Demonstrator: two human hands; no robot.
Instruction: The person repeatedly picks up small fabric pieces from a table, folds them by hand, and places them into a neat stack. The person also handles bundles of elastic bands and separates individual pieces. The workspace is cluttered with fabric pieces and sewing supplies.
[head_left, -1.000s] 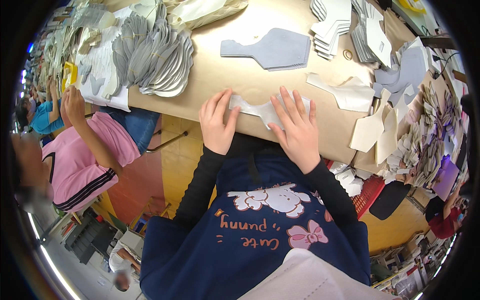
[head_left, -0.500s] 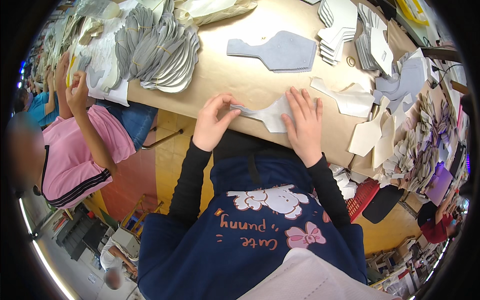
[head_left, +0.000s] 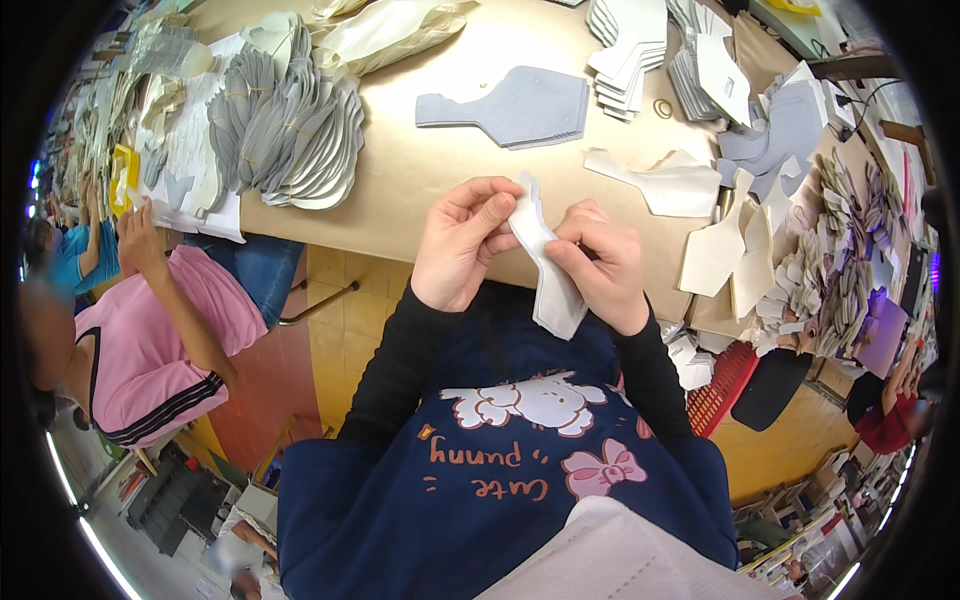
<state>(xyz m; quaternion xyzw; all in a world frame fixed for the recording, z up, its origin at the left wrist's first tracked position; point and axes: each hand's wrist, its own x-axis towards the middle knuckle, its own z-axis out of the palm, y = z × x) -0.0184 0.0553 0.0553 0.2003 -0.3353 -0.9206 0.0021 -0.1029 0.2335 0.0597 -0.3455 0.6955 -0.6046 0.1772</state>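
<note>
Between my hands, off the table near its front edge, is a thin cut shoe-upper-like piece (head_left: 548, 278), pale on the side that faces me with a grey edge. My left hand (head_left: 468, 243) is closed on its narrow upper end, thumb on top. Along its right edge my right hand (head_left: 604, 262) pinches it between thumb and curled fingers. The wide end hangs down toward my lap. Beyond my hands lies a neat stack of grey pieces (head_left: 530, 108) of similar outline. Right of my right hand is a loose cream piece (head_left: 668, 184).
Banded grey bundles (head_left: 290, 130) fill the brown-papered table's (head_left: 390, 185) left side. White stacked pieces (head_left: 630, 50) stand at the back right, with beige pieces (head_left: 714, 255) and a heap of scraps (head_left: 820, 270) nearer. A person in pink (head_left: 150, 345) sits at the left.
The piece has come up off the table and turned from lying flat, grey side up, to tilted with its pale side showing. My right hand went from flat on it to pinching it.
</note>
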